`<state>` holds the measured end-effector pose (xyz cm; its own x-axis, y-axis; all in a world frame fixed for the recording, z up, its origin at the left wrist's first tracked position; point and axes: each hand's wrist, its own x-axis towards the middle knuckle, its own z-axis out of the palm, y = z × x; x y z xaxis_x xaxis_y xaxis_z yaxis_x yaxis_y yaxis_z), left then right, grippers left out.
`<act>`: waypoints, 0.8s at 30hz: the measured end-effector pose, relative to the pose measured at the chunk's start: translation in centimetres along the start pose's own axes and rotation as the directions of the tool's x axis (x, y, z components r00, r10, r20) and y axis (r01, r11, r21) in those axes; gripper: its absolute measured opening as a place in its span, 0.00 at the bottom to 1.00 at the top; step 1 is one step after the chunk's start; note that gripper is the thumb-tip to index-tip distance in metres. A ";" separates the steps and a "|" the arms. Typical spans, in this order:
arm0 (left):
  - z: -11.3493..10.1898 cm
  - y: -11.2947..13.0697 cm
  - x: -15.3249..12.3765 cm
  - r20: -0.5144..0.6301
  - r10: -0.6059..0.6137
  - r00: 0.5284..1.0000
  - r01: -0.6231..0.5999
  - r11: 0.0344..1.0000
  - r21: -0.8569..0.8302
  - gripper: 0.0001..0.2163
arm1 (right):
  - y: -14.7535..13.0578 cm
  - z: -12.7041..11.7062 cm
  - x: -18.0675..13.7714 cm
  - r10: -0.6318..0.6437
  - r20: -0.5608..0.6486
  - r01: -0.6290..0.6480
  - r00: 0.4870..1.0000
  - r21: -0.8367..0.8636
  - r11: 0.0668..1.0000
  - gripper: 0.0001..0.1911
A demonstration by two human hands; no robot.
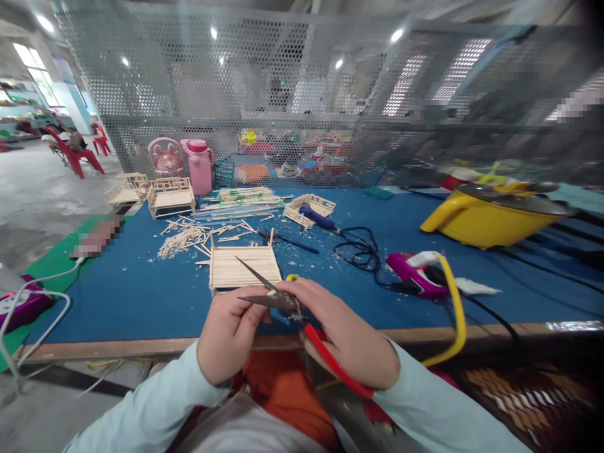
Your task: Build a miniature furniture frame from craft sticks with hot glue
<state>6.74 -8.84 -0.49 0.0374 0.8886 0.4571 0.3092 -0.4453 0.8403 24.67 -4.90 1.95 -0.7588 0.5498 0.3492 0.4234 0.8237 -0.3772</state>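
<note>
My right hand is closed round the red handles of a pair of scissors, whose dark blades stand apart and point left. Pinched in the fingers of my left hand is a small wooden stick; only its pale end shows, between the blades. Just beyond both hands a miniature bed made of sticks stands on the blue table, its near edge partly hidden by them. Loose stick offcuts are heaped behind it.
Farther back lie a blue glue gun on a small stick frame, blue-handled pliers and stick bundles. Two miniature benches stand at back left, near a pink bottle. Rightward are a yellow pot, a purple power strip and cables.
</note>
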 end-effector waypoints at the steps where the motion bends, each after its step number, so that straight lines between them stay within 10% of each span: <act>1: 0.0 0.0 0.0 0.000 0.004 1.000 -0.004 1.000 -0.004 0.11 | 0.0 0.0 0.0 -0.003 0.008 0.003 1.000 0.008 1.000 0.29; 24: -0.2 -0.1 -0.5 -0.035 0.096 0.995 -0.093 0.992 0.091 0.10 | -0.2 0.6 0.2 -0.029 -0.055 0.027 0.998 -0.031 0.999 0.28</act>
<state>6.52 -9.25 -0.77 0.0342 0.8372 0.5458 0.3896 -0.5140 0.7642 24.18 -5.02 1.56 -0.7422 0.5326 0.4067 0.4179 0.8423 -0.3404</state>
